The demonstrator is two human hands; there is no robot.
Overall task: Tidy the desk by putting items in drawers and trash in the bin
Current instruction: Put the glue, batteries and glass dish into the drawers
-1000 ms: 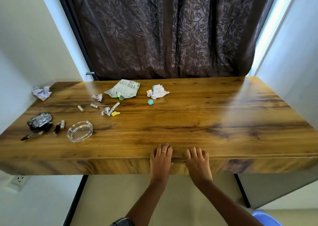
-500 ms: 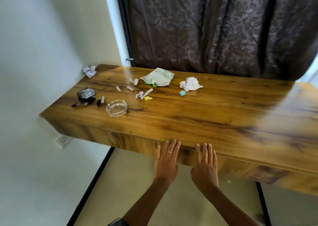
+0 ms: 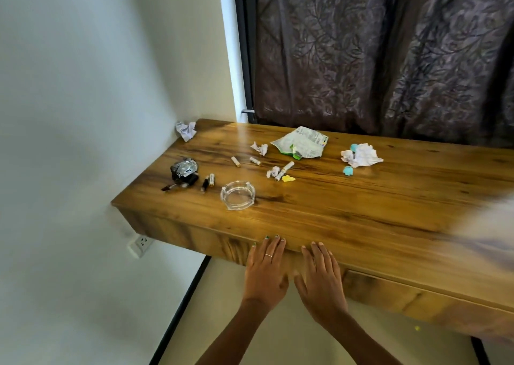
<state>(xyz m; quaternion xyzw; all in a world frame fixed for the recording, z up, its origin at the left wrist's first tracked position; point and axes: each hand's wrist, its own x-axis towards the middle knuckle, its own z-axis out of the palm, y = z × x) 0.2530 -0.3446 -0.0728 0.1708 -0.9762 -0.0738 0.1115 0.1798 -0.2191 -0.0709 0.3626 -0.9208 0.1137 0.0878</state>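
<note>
A: Where are the hands?

B: Left hand (image 3: 265, 274) and right hand (image 3: 321, 280) lie flat, fingers straight, holding nothing, against the drawer front (image 3: 194, 235) under the desk (image 3: 361, 211) edge.

A: And past them?

B: The glass ashtray (image 3: 237, 195) is nearest. Left of it lie small batteries (image 3: 208, 182) and a foil wad (image 3: 184, 167). Beyond the ashtray, a torn wrapper (image 3: 301, 142); to its far right, crumpled paper (image 3: 361, 155). Another paper ball (image 3: 185, 130) sits in the far-left corner.

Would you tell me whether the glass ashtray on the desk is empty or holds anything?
Empty: the glass ashtray stands upright on the desk, and only wood grain shows through it.
</note>
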